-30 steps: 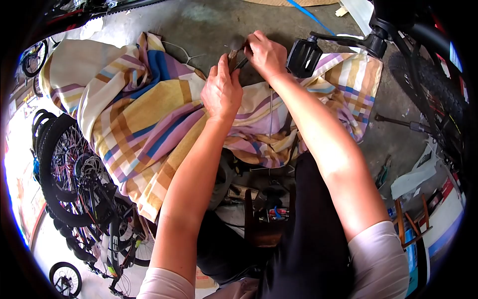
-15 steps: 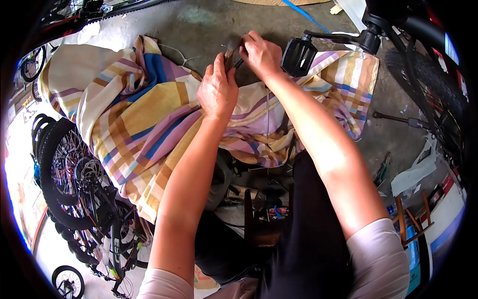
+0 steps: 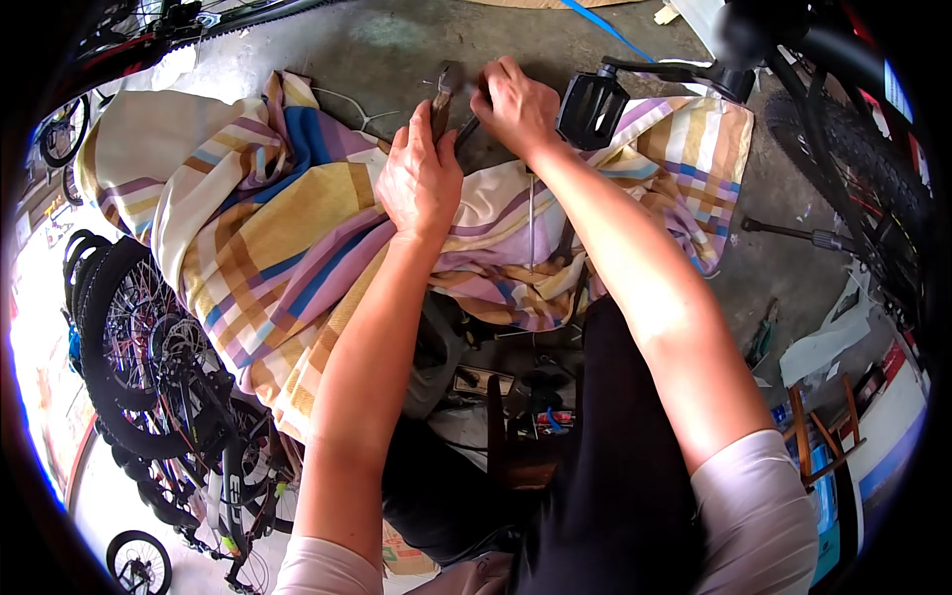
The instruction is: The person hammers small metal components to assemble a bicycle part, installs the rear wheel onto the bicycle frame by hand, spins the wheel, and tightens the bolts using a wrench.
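My left hand (image 3: pixel 421 183) is raised above a checked cloth, closed around a brown-handled tool (image 3: pixel 442 107) with a greyish metal end; its exact kind is unclear. The tool sticks up between index finger and thumb. To its right, my right hand (image 3: pixel 521 107) has its fingers curled in, and whatever is in them is hidden. A dark thin piece (image 3: pixel 467 132) lies between the hands, close to the right fingertips. Under both forearms spreads the rumpled checked cloth (image 3: pixel 327 198). On it lies a thin metal rod (image 3: pixel 532 223), below my right wrist.
A black bicycle pedal (image 3: pixel 592 109) juts out just right of my right hand. Several bicycle wheels (image 3: pixel 124 337) stand at left. A bicycle tire (image 3: pixel 823 149), a dark-handled tool (image 3: pixel 793 234) and pliers (image 3: pixel 764 335) are at right. A blue strap (image 3: pixel 605 28) lies on the floor ahead.
My left hand has shifted slightly left and down, away from the right hand, and more of the brown-handled tool shows. The right hand has barely moved.
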{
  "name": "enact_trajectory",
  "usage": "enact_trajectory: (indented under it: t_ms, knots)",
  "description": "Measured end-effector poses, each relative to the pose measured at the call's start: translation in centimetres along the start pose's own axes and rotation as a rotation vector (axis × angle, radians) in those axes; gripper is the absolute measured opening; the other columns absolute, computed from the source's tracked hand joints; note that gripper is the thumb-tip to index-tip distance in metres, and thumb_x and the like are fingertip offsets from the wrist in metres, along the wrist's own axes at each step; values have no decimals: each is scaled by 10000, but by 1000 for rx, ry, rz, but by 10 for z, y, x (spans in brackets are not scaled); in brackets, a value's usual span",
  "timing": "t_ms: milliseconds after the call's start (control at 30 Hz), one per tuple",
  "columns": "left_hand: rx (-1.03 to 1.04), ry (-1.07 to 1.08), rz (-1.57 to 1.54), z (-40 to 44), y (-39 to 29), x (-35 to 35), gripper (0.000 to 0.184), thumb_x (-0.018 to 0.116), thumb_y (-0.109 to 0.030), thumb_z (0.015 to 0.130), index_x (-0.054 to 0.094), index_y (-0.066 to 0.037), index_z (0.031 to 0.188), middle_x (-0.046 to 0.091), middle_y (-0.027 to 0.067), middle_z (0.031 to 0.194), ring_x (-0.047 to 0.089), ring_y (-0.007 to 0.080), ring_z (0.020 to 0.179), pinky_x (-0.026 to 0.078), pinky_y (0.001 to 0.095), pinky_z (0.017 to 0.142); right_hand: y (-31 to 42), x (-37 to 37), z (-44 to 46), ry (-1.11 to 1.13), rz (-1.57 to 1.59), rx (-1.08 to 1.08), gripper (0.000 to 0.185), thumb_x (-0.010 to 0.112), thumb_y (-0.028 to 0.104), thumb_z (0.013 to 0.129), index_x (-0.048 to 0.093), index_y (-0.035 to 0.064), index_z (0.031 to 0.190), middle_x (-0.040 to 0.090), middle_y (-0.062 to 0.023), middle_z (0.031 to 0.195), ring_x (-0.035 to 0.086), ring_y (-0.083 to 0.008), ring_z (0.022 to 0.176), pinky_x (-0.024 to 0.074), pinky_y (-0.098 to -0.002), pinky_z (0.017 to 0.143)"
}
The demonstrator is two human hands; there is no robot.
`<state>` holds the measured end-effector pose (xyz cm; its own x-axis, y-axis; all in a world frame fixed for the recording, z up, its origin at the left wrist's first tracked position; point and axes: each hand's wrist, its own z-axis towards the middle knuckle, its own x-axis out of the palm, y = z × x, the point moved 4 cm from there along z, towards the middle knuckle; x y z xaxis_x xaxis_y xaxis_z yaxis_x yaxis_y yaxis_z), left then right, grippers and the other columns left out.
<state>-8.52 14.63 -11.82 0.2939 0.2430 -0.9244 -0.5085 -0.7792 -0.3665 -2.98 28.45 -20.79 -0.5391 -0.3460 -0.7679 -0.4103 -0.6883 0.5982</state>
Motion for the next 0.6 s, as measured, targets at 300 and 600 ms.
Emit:
enact_trajectory:
  t_ms: [300, 600]
  knots:
    - [-7, 17, 8, -2, 3, 5, 444, 700, -234, 922, 605, -150, 1347, 723, 168, 1074, 694, 411, 947, 553, 497, 759, -1, 2, 0, -8, 1, -52, 86, 711, 245, 870, 680, 167, 885, 661, -11, 903, 709, -269, 723, 558, -395, 598]
    - [-7, 18, -1, -1, 2, 4, 438, 696, -232, 925, 604, -149, 1345, 722, 163, 1086, 693, 412, 946, 553, 499, 752, -1, 0, -1, -48, 26, -71, 71, 727, 229, 854, 688, 176, 879, 659, -2, 897, 711, -266, 720, 558, -388, 589]
